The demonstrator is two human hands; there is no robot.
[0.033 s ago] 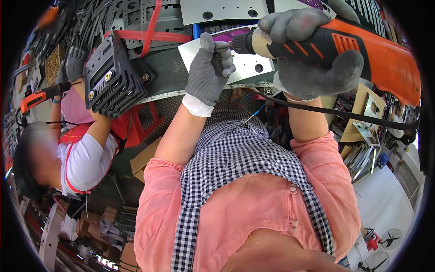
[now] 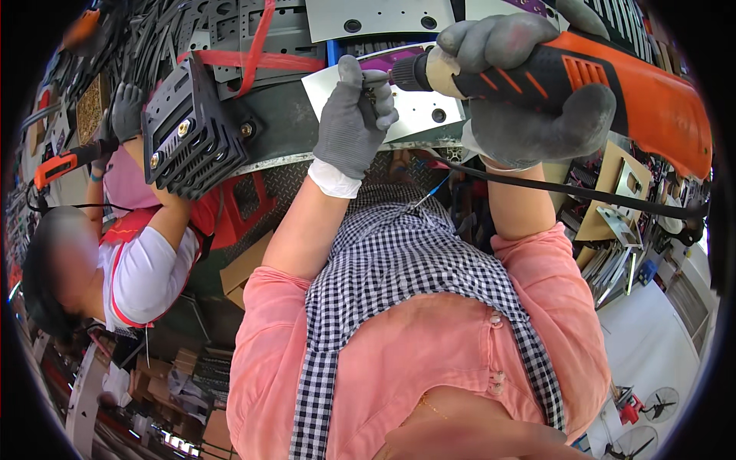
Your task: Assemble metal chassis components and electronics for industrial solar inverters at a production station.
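My right hand [image 2: 537, 126], in a grey glove, is wrapped round an orange and black electric screwdriver [image 2: 663, 115], whose nose points left. My left hand [image 2: 349, 119], gloved too, is closed with its fingertips right at the screwdriver's tip. Whatever those fingers pinch is too small and covered to name. Beneath both hands lies a light metal plate [image 2: 418, 115] with dark round holes and a purple patch, on the bench by its near edge.
Stacked black slotted brackets [image 2: 195, 130] with brass-coloured fittings stand left of my left hand. Red strapping [image 2: 257, 57] crosses grey perforated plates behind. Another light plate [image 2: 383, 19] lies beyond. A black cord [image 2: 567, 192] runs below my right wrist. At left a co-worker [image 2: 146, 268] holds an orange screwdriver [image 2: 61, 165].
My hands and the screwdriver stay where they were. The co-worker's hands and tool have shifted very slightly.
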